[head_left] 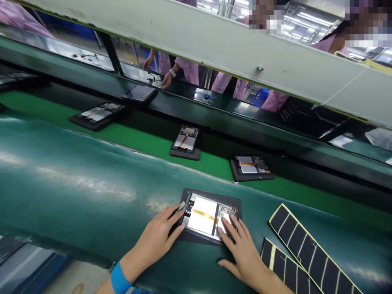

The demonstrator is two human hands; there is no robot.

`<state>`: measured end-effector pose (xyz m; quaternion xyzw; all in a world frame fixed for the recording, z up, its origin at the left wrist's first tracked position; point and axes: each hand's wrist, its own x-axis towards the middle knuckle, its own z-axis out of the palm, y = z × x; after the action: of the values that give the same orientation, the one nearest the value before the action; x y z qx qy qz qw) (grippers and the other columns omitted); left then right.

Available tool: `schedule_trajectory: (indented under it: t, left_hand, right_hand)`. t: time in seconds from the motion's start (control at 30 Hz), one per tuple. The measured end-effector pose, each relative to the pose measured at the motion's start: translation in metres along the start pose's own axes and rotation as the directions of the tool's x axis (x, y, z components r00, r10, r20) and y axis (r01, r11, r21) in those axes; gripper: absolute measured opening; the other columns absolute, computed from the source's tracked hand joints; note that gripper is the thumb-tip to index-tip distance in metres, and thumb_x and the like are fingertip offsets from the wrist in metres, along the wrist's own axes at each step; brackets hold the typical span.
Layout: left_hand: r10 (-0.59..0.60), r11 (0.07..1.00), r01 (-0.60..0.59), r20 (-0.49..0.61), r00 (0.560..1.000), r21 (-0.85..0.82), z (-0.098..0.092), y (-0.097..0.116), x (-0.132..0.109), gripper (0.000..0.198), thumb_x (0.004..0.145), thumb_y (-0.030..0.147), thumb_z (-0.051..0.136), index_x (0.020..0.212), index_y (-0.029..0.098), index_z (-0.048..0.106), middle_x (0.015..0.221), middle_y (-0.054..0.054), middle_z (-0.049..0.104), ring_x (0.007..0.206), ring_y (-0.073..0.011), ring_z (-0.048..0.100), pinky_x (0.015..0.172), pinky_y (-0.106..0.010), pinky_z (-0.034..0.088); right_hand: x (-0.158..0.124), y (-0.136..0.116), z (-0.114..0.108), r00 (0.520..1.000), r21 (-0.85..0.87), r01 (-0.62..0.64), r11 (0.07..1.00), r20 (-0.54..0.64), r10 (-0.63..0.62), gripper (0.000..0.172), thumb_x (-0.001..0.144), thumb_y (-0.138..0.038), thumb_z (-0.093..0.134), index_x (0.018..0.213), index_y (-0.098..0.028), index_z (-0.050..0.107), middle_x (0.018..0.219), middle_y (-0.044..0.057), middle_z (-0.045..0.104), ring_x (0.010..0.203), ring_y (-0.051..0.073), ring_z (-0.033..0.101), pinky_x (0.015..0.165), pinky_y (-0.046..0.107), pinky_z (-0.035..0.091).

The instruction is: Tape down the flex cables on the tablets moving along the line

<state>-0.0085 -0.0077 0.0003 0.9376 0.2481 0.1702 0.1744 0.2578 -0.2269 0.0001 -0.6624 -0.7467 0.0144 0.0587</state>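
An opened tablet [200, 214] lies on a dark pad [232, 201] on the green bench in front of me. Its white battery and an orange ribbon cable [203, 214] show. My left hand [156, 232], with a blue band at the wrist, rests at the tablet's left edge, thumb and fingers apart. Something small and greyish shows by its fingertips; I cannot make out what. Over the tablet's right end lies my right hand [241, 249], fingers spread, fingertips on or just above the circuit board side.
Two sheets of black adhesive strips [312, 241] with yellow backing lie at the right. Beyond the bench edge, a green conveyor [147, 141] carries several opened tablets [185, 141] on dark pads. Across it, co-workers in pink sleeves [188, 71] work behind a pale beam [214, 38].
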Motion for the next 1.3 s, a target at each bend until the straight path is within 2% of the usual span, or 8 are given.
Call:
schedule_trajectory:
  t: [0.2,0.33,0.5,0.73,0.9,1.1,1.2,1.3]
  left_hand:
    - [-0.042,0.998,0.042,0.01,0.999,-0.054,0.002,0.0,-0.006,0.037,0.102,0.04,0.049,0.131,0.026,0.067,0.143,-0.007,0.062,0.122,-0.0269,0.067,0.101,-0.041,0.059]
    - [-0.051,0.996,0.051,0.003,0.999,-0.068,0.003,0.002,-0.011,0.038,0.101,0.042,0.049,0.131,0.027,0.067,0.143,-0.007,0.062,0.119,-0.0265,0.069,0.098,-0.039,0.06]
    - [-0.077,0.99,0.076,0.004,0.997,-0.122,0.007,0.003,-0.014,0.036,0.1,0.042,0.05,0.126,0.026,0.07,0.142,-0.007,0.063,0.114,-0.027,0.071,0.094,-0.037,0.062]
    - [-0.089,0.968,0.123,0.157,0.984,-0.218,0.011,0.02,-0.01,0.04,0.097,0.044,0.055,0.13,0.026,0.069,0.152,-0.011,0.053,0.119,-0.0311,0.069,0.099,-0.043,0.058]
    - [-0.068,0.918,0.202,0.368,0.927,-0.341,0.011,0.05,0.002,0.047,0.094,0.041,0.059,0.136,0.023,0.065,0.162,-0.015,0.037,0.131,-0.0337,0.06,0.109,-0.049,0.05]
    - [0.05,0.803,0.25,0.48,0.876,-0.541,0.007,0.06,0.018,0.051,0.089,0.035,0.067,0.138,0.027,0.063,0.161,-0.011,0.04,0.14,-0.0318,0.051,0.115,-0.05,0.044]
    - [0.047,0.763,0.254,0.444,0.895,-0.594,0.004,0.052,0.018,0.047,0.091,0.037,0.064,0.137,0.03,0.064,0.155,-0.008,0.05,0.138,-0.0291,0.054,0.115,-0.049,0.044]
    - [0.016,0.735,0.259,0.397,0.918,-0.627,0.002,0.043,0.015,0.043,0.093,0.038,0.062,0.135,0.032,0.065,0.153,-0.006,0.054,0.136,-0.0272,0.056,0.11,-0.044,0.05]
  right_hand:
    - [0.028,0.032,0.003,0.987,-0.096,0.155,0.983,0.052,-0.151,0.073,0.083,-0.032,0.08,0.149,-0.028,0.049,0.163,0.009,0.037,0.151,0.04,0.03,0.117,0.063,0.036]
    - [0.031,0.052,0.001,0.997,-0.105,0.061,0.993,-0.042,-0.066,0.09,0.081,-0.042,0.082,0.156,-0.015,0.039,0.16,0.018,0.04,0.151,0.039,0.029,0.117,0.059,0.037]
    - [0.04,0.064,0.003,0.994,-0.144,0.065,0.987,-0.075,-0.077,0.066,0.087,-0.03,0.076,0.148,-0.028,0.05,0.157,0.009,0.047,0.149,0.036,0.033,0.117,0.057,0.036]
    - [0.075,0.083,0.009,0.904,-0.07,-0.338,0.938,-0.303,0.303,0.058,0.094,-0.02,0.062,0.15,-0.02,0.049,0.15,0.016,0.052,0.142,0.036,0.043,0.112,0.054,0.042]
    - [0.08,0.079,0.014,0.848,0.139,-0.372,0.918,-0.351,0.397,0.054,0.102,-0.025,0.046,0.156,-0.026,0.039,0.147,0.014,0.055,0.135,0.031,0.053,0.108,0.05,0.047]
    - [0.054,0.037,0.017,0.964,0.163,-0.069,0.984,-0.242,0.108,0.091,0.09,-0.055,0.065,0.163,-0.022,0.022,0.167,0.015,0.026,0.154,0.04,0.021,0.118,0.064,0.031]
    - [0.053,0.022,0.018,0.99,0.025,-0.046,0.999,-0.129,0.049,0.081,0.088,-0.045,0.071,0.158,-0.026,0.036,0.169,0.012,0.021,0.156,0.043,0.01,0.12,0.067,0.024]
    - [0.069,0.03,0.023,0.979,-0.067,-0.138,0.988,-0.161,0.126,0.066,0.092,-0.031,0.066,0.154,-0.026,0.044,0.168,0.012,0.025,0.156,0.041,0.012,0.122,0.064,0.022]
